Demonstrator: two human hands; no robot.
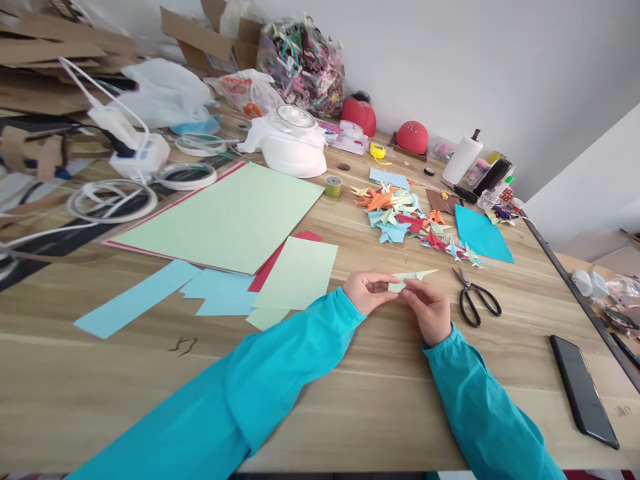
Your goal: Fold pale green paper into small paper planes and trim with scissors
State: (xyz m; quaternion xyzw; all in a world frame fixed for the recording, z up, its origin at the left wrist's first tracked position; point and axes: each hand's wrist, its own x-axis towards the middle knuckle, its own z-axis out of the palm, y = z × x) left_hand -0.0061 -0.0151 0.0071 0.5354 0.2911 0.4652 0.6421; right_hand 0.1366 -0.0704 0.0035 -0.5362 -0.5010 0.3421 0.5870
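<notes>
Between my two hands is a small folded piece of pale green paper [400, 283], with a thin pointed end sticking out to the upper right. My left hand [368, 291] pinches its left side between thumb and fingers. On its lower right, the fingers of my right hand [428, 308] are closed on it. Black-handled scissors [471, 296] lie just right of my right hand, blades pointing away. Beyond my hands sits a pile of folded paper cranes [411, 219] in orange, red, blue and pale green. Pale green cut sheets [299, 272] lie left of my left hand.
A large pale green sheet stack [220, 217] and blue paper strips [137, 297] cover the left. A phone [584, 390] lies at the right. Behind are a thread spool [333, 187], a turquoise sheet [483, 233], a white plastic-wrapped roll [294, 150], coiled cables [113, 200] and a stuffed bag [303, 67].
</notes>
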